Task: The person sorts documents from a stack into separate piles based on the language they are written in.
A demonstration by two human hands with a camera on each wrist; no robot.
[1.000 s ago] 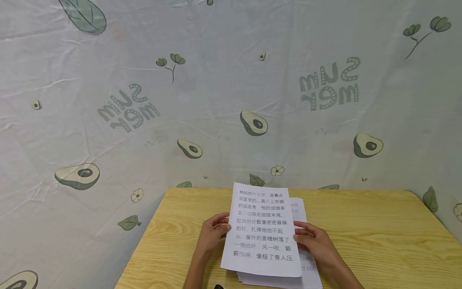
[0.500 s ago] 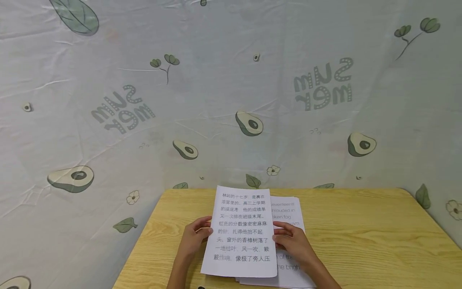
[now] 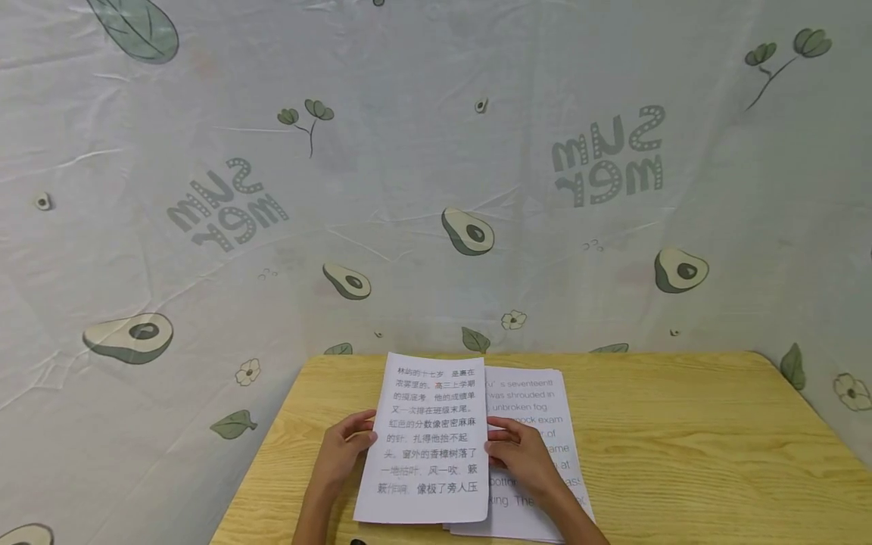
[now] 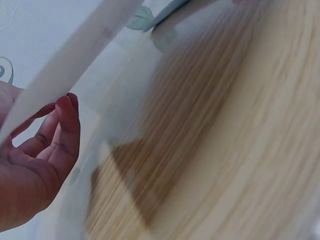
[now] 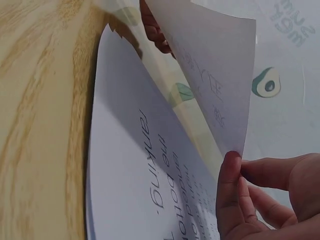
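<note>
A white sheet of paper point(image 3: 429, 431) printed with Chinese text is held up by both hands, one at each side edge. My left hand point(image 3: 342, 452) pinches its left edge; the left wrist view shows that hand's curled fingers point(image 4: 65, 135) at the sheet. On the opposite edge my right hand point(image 3: 521, 452) pinches the sheet between thumb and fingers, plain in the right wrist view. Beneath and to the right lies a stack of paper point(image 3: 531, 409) with English text on top, partly covered by the held sheet. A gap separates sheet and stack in the right wrist view.
A wooden table point(image 3: 681, 439) bears the stack. Behind it hangs a pale cloth point(image 3: 381, 189) printed with avocados and leaves. A small dark object point(image 3: 358, 541) shows at the bottom edge of the head view.
Both hands have carried the sheet leftward, off much of the stack. More of the English text on the stack now shows.
</note>
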